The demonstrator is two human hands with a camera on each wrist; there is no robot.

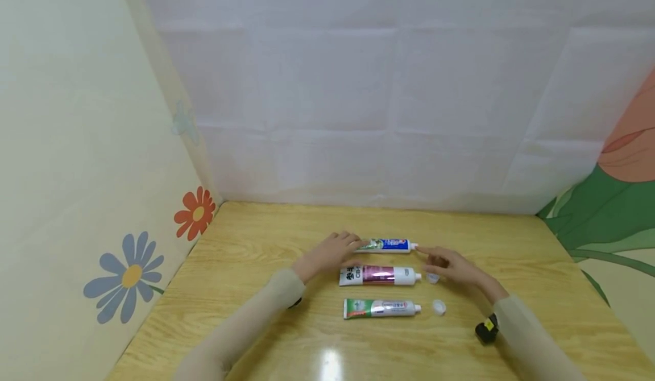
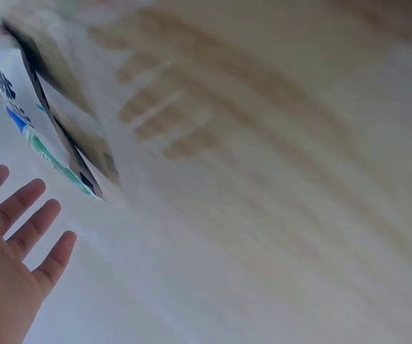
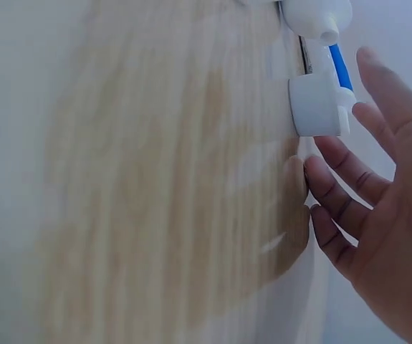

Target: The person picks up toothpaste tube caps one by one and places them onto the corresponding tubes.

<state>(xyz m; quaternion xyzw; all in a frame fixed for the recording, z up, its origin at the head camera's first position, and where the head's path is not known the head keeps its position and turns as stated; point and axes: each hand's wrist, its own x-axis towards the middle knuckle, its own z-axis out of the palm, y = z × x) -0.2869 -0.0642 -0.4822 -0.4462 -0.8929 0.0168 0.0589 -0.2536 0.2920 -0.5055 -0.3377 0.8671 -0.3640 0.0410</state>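
Observation:
Three toothpaste tubes lie side by side, their bare nozzles pointing right. In the head view, the blue-and-green toothpaste tube (image 1: 391, 245) is farthest. My left hand (image 1: 327, 254) is over its left end, fingers loosely spread; whether they touch it I cannot tell. At its nozzle is the index fingertip of my right hand (image 1: 452, 266). The right wrist view shows that hand's fingers loosely bent beside a white cap (image 3: 314, 106), pinching nothing. The pink-and-white toothpaste tube (image 1: 381, 275) lies in the middle, the green-and-white toothpaste tube (image 1: 381, 308) nearest.
One white cap (image 1: 439, 307) stands right of the nearest tube. Another cap (image 1: 432, 278), partly covered by the right hand, is beside the middle tube's nozzle. Behind the wooden table (image 1: 266, 227) hangs a white cloth (image 1: 327, 85); a flowered panel (image 1: 77, 170) borders the left.

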